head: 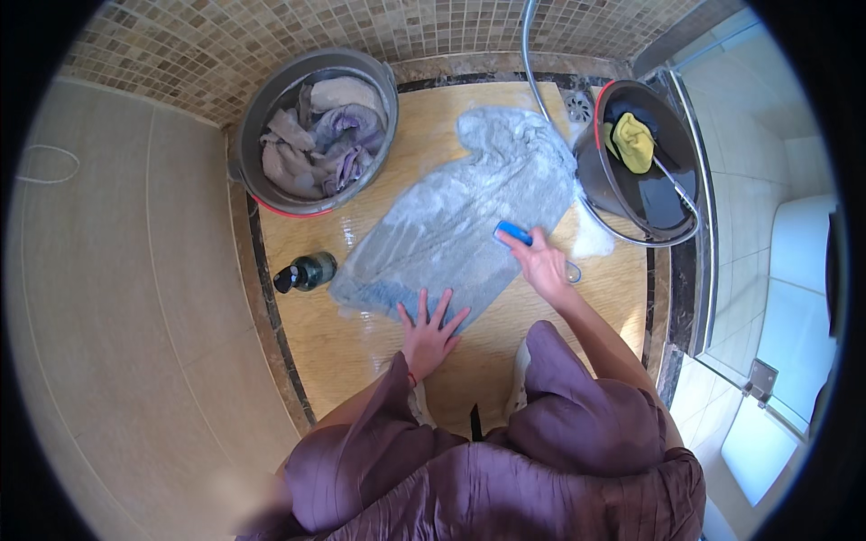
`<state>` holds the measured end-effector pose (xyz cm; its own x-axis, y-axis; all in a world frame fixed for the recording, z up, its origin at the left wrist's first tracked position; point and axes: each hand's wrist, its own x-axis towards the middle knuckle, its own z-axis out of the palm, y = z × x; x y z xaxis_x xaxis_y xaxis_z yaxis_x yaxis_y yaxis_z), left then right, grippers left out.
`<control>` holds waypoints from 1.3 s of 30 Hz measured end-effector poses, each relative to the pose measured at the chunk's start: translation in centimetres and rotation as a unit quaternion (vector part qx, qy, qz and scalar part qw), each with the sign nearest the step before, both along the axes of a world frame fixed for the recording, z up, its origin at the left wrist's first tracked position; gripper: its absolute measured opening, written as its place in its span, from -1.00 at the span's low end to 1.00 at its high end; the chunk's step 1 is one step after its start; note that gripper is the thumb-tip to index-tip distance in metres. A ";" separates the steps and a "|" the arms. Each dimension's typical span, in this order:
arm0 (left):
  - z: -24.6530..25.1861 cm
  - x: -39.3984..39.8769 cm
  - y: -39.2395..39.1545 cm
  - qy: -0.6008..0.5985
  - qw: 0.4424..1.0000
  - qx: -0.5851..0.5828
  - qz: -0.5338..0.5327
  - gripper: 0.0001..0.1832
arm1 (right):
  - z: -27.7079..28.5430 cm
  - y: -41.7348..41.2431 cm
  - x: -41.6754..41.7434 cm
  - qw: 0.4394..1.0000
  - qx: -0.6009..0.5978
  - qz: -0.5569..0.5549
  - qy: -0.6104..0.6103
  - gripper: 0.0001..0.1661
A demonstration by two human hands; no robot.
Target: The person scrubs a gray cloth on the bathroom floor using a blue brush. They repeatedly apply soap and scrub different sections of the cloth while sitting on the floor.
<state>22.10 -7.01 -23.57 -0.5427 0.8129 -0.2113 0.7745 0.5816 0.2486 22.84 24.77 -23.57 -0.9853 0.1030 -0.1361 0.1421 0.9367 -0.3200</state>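
A wet blue-grey towel (440, 230) lies spread slantwise on the yellowish shower floor, with white suds over its upper part and folds bunched at its far right end. My left hand (433, 335) rests with fingers spread on the towel's near edge, holding nothing. In my right hand (541, 265) is a blue scrubbing brush (513, 232), set on the right side of the towel. Its bristles are hidden beneath it. The clear loop of the handle end (574, 272) shows beyond my palm.
At the back left a grey bucket (247, 155) holds wet cloths (345, 128). A dark bucket (588, 172) at the right holds a yellow cloth (634, 143) and a shower head hose. A dark pump bottle (315, 270) lies left. Foam (594, 233) and a drain (578, 107) are at right.
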 end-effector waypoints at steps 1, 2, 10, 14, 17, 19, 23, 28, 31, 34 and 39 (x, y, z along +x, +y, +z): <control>0.2 0.0 0.0 0.000 1.000 0.002 0.000 -0.23 | 0.1 0.5 -0.3 0.999 0.009 -0.022 0.032 -0.31; 0.3 -0.1 0.1 0.000 1.000 0.004 0.000 -0.23 | -0.1 0.3 -0.2 0.998 0.002 -0.026 0.057 -0.25; 0.2 -0.1 0.1 -0.013 1.000 0.015 -0.002 -0.25 | -1.0 -1.9 2.2 0.994 0.034 0.099 0.009 -0.28; 0.2 -0.1 0.1 -0.014 1.000 0.017 0.006 -0.23 | -0.7 2.0 0.3 0.998 0.032 -0.038 0.048 -0.37; 0.4 -0.1 0.2 -0.009 1.000 0.020 0.009 -0.22 | -0.2 -1.1 1.0 0.998 -0.009 0.039 0.057 -0.36; 0.3 0.0 0.1 -0.017 1.000 0.020 0.011 -0.21 | 0.0 -3.3 2.4 0.995 -0.046 0.084 0.027 -0.35; 0.2 -0.1 -0.1 -0.012 1.000 0.017 0.004 -0.20 | -1.0 1.4 2.8 0.998 -0.031 0.022 0.055 -0.35; 0.4 -0.1 0.3 0.002 1.000 0.009 0.001 -0.23 | -0.5 -1.5 3.2 0.994 -0.080 -0.051 0.056 -0.28; 0.4 0.0 0.0 0.003 1.000 0.012 0.006 -0.23 | 1.2 -5.5 4.1 0.988 -0.008 0.153 -0.036 -0.26; 0.3 0.0 0.0 0.000 1.000 0.020 0.004 -0.22 | 0.8 0.2 3.1 0.997 -0.014 -0.029 -0.065 -0.39; 0.5 -0.2 0.0 -0.002 1.000 0.019 0.003 -0.20 | 0.6 3.1 1.5 0.993 -0.013 -0.105 0.054 -0.47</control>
